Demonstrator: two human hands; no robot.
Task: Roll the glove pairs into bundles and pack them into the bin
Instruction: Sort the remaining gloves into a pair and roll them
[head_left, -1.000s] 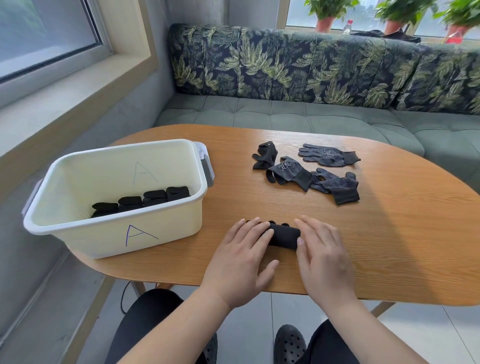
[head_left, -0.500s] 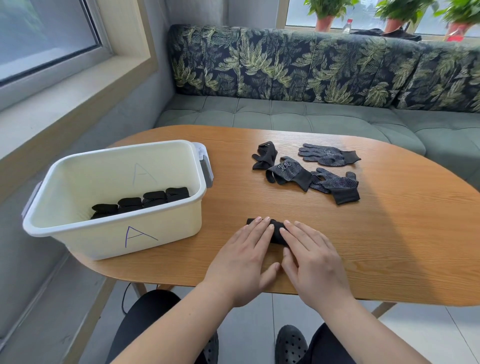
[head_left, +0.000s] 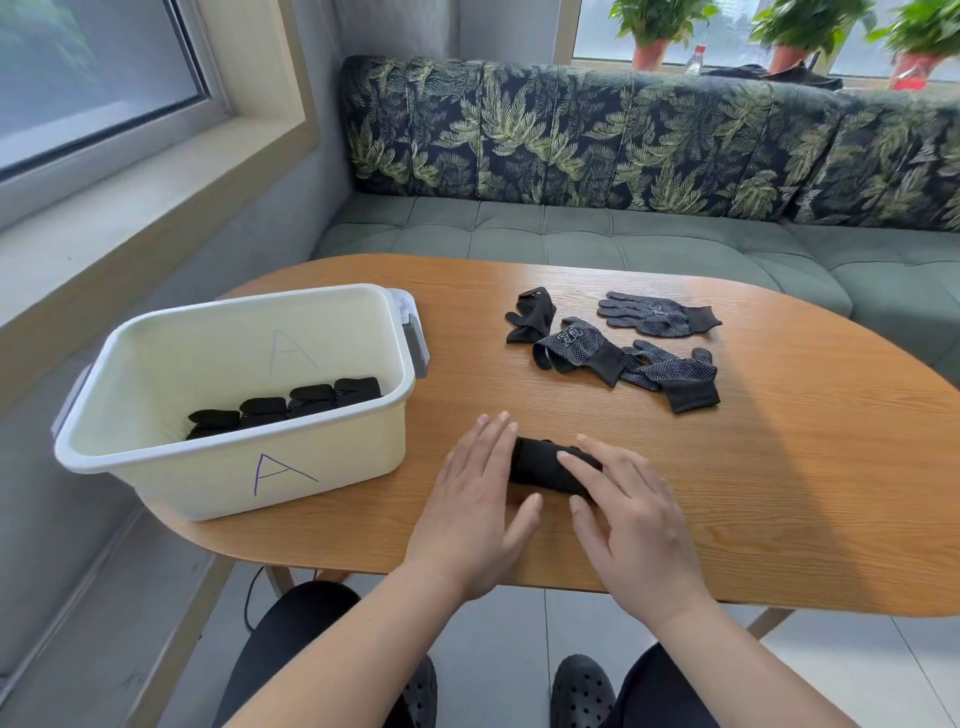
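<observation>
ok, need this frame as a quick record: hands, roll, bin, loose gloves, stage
left hand: flat, fingers straight, on the roll's left end
right hand: flat, fingers straight, on the roll's right end
roll: black, on the table, right of the bin
bin: cream, marked A, at the table's left
bundles: four in a row inside the bin
loose gloves: unrolled, beyond the roll
stage: roll not yet in the bin
</observation>
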